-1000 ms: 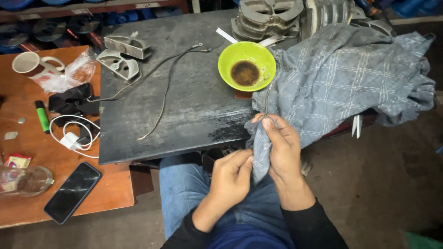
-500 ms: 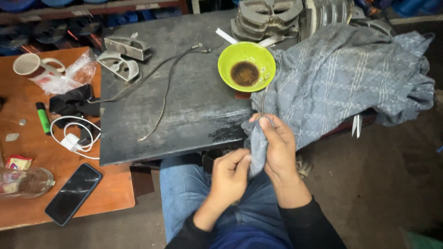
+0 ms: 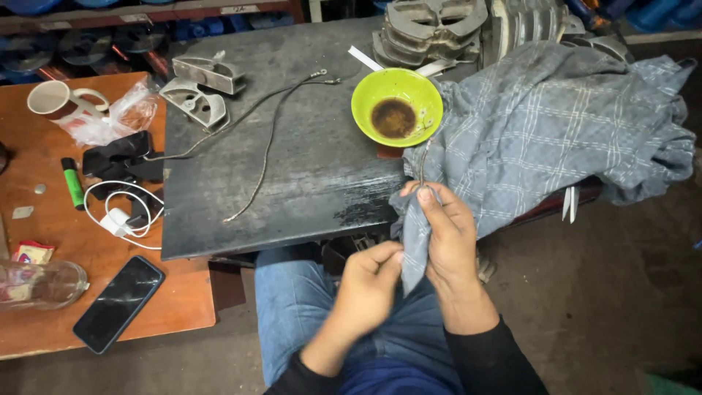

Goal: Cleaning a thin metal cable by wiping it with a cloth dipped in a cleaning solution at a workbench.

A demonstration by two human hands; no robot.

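Down onto a dark, scuffed bench [image 3: 307, 183], its top grey-black and streaked pale near the front edge. To its left stands a lower orange-brown wooden table [image 3: 51, 307], and below is a brown dirt-coloured floor [image 3: 607, 292]. Along the top of the view runs a shelf [image 3: 110, 29] with dark round parts beneath it.

At the bench's front edge, a grey checked cloth [image 3: 556, 132] lies heaped across the right side, with one corner pulled down off the edge. The right hand [image 3: 447, 238] pinches that corner, fingers closed over the fabric and over a thin wire end [image 3: 422, 164] poking up from it. The left hand [image 3: 369, 281] is clenched on the lower tip of the same hanging corner, above the blue-jeaned lap. Both grips are closed on cloth.

The count: one lime-green bowl [image 3: 397, 106] with a brown residue in the bottom, just beside the cloth. Two long thin cables [image 3: 267, 153] trailing across the bench. Two grey metal brackets [image 3: 194, 99] at the back left corner. A stack of grey cast metal parts [image 3: 431, 25] at the back.

On the wooden table: one mug [image 3: 55, 99], one crumpled plastic bag [image 3: 117, 117], one green marker [image 3: 72, 183], one white charger with cord [image 3: 117, 216], one black phone [image 3: 118, 303] lying face up, and one clear jar [image 3: 36, 284] on its side.
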